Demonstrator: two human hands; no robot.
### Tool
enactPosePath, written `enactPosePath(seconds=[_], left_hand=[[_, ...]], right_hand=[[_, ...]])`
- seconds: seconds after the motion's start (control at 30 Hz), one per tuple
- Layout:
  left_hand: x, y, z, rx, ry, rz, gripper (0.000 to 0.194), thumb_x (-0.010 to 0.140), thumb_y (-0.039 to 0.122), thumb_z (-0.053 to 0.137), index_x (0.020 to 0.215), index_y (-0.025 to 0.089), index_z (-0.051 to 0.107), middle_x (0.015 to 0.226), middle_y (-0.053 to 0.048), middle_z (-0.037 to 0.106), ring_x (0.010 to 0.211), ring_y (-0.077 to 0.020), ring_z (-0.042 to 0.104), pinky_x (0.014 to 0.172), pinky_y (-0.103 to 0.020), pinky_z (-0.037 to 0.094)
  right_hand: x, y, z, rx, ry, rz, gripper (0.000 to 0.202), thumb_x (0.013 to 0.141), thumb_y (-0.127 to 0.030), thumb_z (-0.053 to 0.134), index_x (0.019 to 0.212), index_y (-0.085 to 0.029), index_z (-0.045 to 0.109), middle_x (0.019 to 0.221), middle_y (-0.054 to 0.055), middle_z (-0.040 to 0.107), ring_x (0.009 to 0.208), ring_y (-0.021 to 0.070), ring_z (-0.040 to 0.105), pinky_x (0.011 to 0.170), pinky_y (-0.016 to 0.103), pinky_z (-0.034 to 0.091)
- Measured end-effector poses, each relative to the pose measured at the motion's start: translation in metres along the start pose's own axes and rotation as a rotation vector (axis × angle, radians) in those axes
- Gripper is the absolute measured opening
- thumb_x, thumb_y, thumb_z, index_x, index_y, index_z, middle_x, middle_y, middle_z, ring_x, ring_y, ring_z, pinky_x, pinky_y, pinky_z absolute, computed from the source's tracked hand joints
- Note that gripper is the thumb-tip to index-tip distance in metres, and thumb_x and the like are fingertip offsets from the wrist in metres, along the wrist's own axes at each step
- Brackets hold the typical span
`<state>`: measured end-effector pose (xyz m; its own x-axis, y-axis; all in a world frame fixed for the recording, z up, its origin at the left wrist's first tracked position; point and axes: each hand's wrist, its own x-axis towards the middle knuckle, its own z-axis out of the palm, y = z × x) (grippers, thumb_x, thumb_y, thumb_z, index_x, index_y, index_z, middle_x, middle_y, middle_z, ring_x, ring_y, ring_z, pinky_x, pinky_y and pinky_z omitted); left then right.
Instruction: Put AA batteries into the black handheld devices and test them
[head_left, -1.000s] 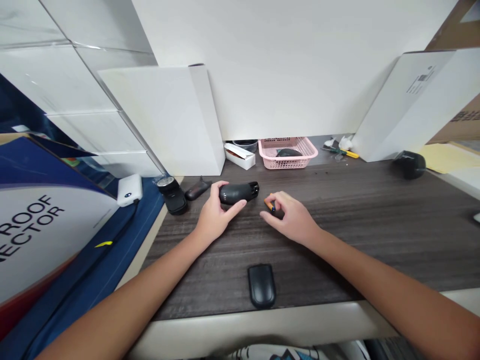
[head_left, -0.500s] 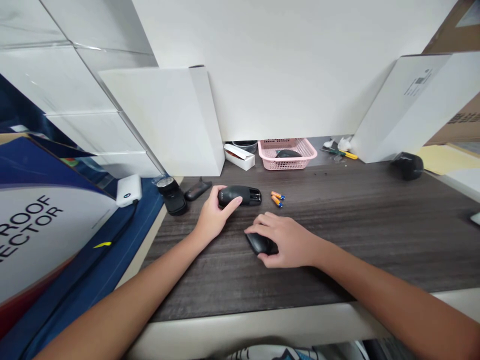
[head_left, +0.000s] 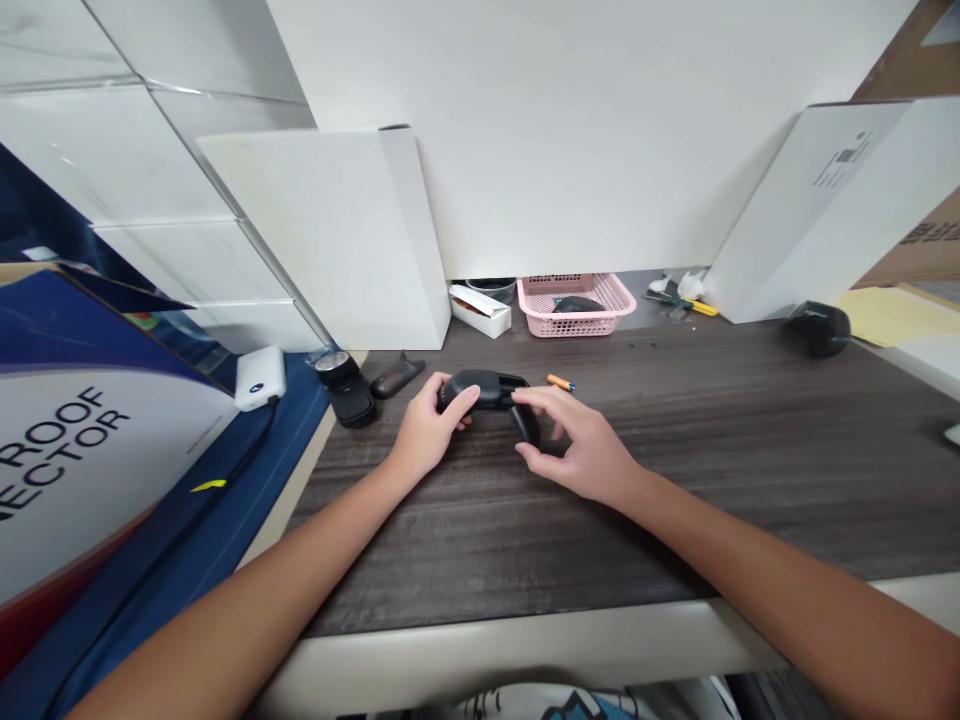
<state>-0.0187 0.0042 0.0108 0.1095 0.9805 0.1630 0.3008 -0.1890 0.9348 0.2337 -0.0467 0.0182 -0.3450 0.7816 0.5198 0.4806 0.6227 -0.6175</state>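
Observation:
My left hand (head_left: 427, 425) is closed around a black handheld device (head_left: 480, 388), with the thumb on top. The device's open battery compartment (head_left: 514, 384) faces right. My right hand (head_left: 581, 440) grips a black curved cover (head_left: 526, 424) between thumb and fingers, its index fingertip at the compartment end. The cover is tilted just below the device; whether they touch I cannot tell. An orange and blue battery (head_left: 560, 382) lies on the table behind my right hand, which may hide another one.
A pink basket (head_left: 576, 325) with a black item stands at the back, beside a small white box (head_left: 481, 312). Two black items (head_left: 351, 392) lie at the left. A yellow-handled tool (head_left: 697, 306) and a black object (head_left: 819, 330) are at the right.
My right hand has brought the black cover up and forward to the open end of the device. Only one battery shows now. My left hand has hardly moved.

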Motion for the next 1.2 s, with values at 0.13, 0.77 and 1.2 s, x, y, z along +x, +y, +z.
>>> enactPosePath(seconds=[0.13, 0.77, 1.2], left_hand=[[0.000, 0.000, 0.002, -0.112, -0.076, -0.014, 0.044, 0.092, 0.061, 0.071, 0.098, 0.019, 0.060, 0.077, 0.000, 0.065, 0.064, -0.0152, 0.064, 0.062, -0.026, 0.054], [0.000, -0.003, 0.006, -0.329, -0.203, -0.065, 0.054, 0.098, 0.067, 0.050, 0.087, 0.016, 0.066, 0.060, -0.004, 0.067, 0.057, -0.0183, 0.062, 0.064, -0.030, 0.049], [-0.014, 0.019, 0.011, -0.462, -0.505, -0.181, 0.069, 0.097, 0.078, 0.044, 0.084, 0.016, 0.072, 0.072, -0.009, 0.071, 0.069, -0.0220, 0.065, 0.078, -0.036, 0.053]], right_hand=[[0.004, 0.002, -0.005, -0.004, 0.139, 0.028, 0.063, 0.092, -0.025, 0.066, 0.153, -0.031, 0.052, 0.156, 0.008, 0.056, 0.131, 0.0280, 0.063, 0.078, 0.035, 0.063], [0.004, -0.006, -0.008, 0.002, 0.087, -0.181, 0.032, 0.099, -0.021, 0.059, 0.129, -0.030, 0.067, 0.142, 0.008, 0.065, 0.133, 0.0273, 0.062, 0.121, 0.054, 0.043], [-0.003, -0.016, -0.007, 0.027, 0.050, -0.214, 0.046, 0.099, -0.023, 0.064, 0.144, -0.030, 0.055, 0.152, 0.011, 0.057, 0.141, 0.0286, 0.056, 0.122, 0.053, 0.043]])
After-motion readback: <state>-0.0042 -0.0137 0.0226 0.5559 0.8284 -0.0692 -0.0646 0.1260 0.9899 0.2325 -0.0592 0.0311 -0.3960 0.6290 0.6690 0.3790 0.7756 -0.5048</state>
